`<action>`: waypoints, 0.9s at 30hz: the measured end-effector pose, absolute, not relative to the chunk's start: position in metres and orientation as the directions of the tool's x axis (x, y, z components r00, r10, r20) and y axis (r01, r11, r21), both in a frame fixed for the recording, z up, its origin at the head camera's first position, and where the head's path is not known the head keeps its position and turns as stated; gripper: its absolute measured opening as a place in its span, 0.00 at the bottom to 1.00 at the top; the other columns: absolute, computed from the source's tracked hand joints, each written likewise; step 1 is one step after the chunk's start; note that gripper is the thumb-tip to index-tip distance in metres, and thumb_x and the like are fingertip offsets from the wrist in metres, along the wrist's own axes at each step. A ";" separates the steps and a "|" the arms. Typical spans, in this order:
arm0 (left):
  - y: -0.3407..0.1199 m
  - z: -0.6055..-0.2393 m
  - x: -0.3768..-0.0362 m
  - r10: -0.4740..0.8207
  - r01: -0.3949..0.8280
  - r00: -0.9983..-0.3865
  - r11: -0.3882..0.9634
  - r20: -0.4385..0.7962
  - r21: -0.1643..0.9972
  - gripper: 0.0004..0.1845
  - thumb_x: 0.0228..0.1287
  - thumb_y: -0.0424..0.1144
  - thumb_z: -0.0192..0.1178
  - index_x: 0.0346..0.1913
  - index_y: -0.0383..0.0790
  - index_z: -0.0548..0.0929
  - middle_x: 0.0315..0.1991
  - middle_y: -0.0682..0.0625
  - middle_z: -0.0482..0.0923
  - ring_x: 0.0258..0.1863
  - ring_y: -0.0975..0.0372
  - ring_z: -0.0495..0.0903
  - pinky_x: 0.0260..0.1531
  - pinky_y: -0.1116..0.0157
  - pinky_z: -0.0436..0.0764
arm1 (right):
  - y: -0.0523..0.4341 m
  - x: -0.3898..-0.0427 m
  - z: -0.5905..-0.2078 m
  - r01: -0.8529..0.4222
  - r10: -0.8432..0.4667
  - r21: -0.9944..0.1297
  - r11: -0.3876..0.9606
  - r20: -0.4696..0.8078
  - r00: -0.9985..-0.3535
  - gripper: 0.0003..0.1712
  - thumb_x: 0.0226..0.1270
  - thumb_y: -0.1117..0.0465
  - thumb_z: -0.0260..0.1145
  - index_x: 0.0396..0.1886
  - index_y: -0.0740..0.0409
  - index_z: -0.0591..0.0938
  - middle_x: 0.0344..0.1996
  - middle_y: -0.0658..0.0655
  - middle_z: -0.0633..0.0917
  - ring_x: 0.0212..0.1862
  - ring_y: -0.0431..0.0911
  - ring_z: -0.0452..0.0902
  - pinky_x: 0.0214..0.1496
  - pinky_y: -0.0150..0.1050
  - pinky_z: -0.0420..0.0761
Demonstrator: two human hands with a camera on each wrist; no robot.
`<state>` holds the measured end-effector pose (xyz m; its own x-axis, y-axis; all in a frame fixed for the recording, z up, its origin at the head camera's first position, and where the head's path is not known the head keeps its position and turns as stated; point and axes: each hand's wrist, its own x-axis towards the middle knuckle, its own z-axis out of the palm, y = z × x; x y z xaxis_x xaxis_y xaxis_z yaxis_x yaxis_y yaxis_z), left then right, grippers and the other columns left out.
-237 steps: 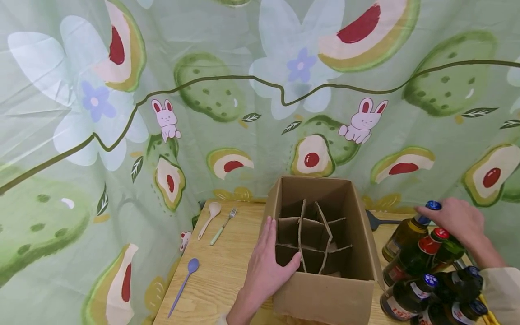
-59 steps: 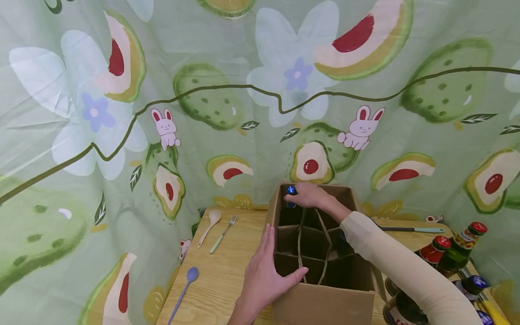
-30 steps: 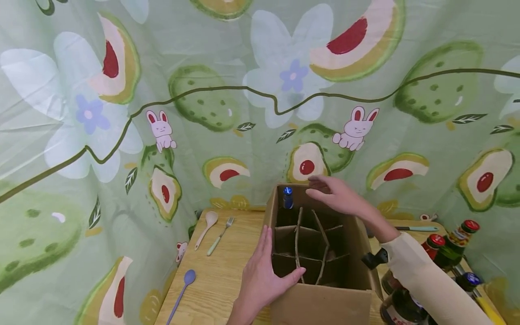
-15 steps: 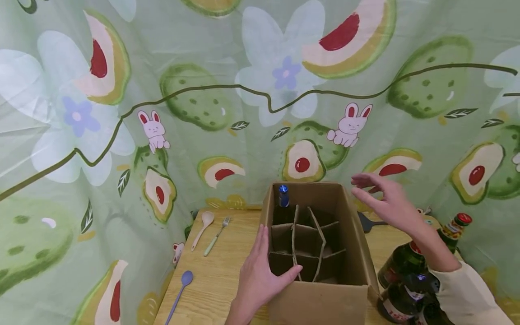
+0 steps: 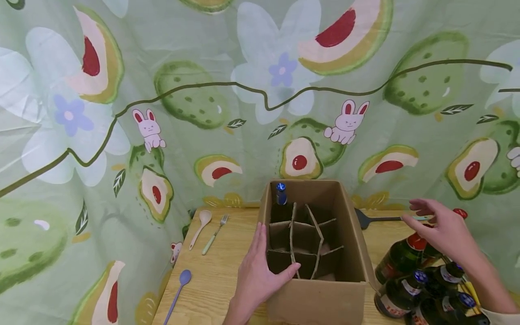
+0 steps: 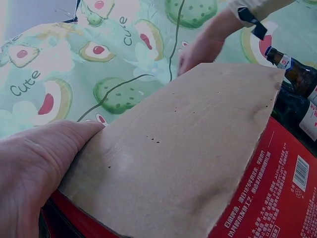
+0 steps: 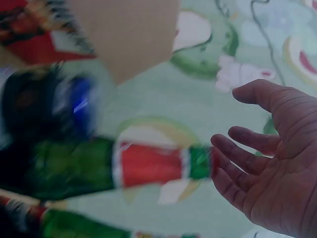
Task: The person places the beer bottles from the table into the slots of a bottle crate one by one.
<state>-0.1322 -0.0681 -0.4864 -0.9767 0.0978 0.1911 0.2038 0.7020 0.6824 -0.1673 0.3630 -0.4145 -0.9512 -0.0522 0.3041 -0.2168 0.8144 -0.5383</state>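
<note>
The box looks matt cardboard, the bottles glossy glass, the table smooth wood, the curtain cloth.

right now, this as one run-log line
left hand: on cardboard box | right hand: empty, near green bottle | blue-capped bottle: far left in box

In front of you hangs a green cloth, with folds and wrinkles, and it turns a corner on your left. On it you see bunnies, cut avocados, pale flowers and a dark wavy line. Your left wrist view shows a pale patch past its edge. Below is your light wood table.
</note>
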 end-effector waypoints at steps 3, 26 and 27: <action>-0.069 -0.486 -0.132 0.095 0.198 -0.978 0.704 0.186 0.682 0.67 0.51 0.82 0.63 0.86 0.49 0.49 0.86 0.53 0.45 0.77 0.46 0.65 0.63 0.36 0.73 | 0.373 -0.165 -0.424 -0.158 -0.039 -0.514 0.843 0.234 -0.972 0.31 0.72 0.52 0.72 0.64 0.68 0.78 0.52 0.73 0.85 0.41 0.32 0.82 0.35 0.33 0.81; -0.068 -0.487 -0.133 0.104 0.196 -0.979 0.697 0.173 0.690 0.66 0.52 0.80 0.64 0.86 0.49 0.49 0.86 0.58 0.42 0.78 0.47 0.63 0.64 0.37 0.72 | 0.391 -0.163 -0.458 0.182 0.124 -0.359 0.915 -0.181 -0.976 0.40 0.75 0.25 0.51 0.14 0.51 0.64 0.12 0.50 0.67 0.16 0.47 0.65 0.24 0.41 0.66; -0.068 -0.487 -0.133 0.104 0.194 -0.980 0.697 0.170 0.690 0.67 0.52 0.81 0.64 0.86 0.49 0.49 0.86 0.58 0.41 0.78 0.47 0.63 0.65 0.37 0.72 | 0.390 -0.162 -0.459 0.193 0.137 -0.353 0.915 -0.179 -0.974 0.41 0.74 0.24 0.51 0.13 0.50 0.63 0.11 0.49 0.65 0.16 0.46 0.64 0.23 0.41 0.66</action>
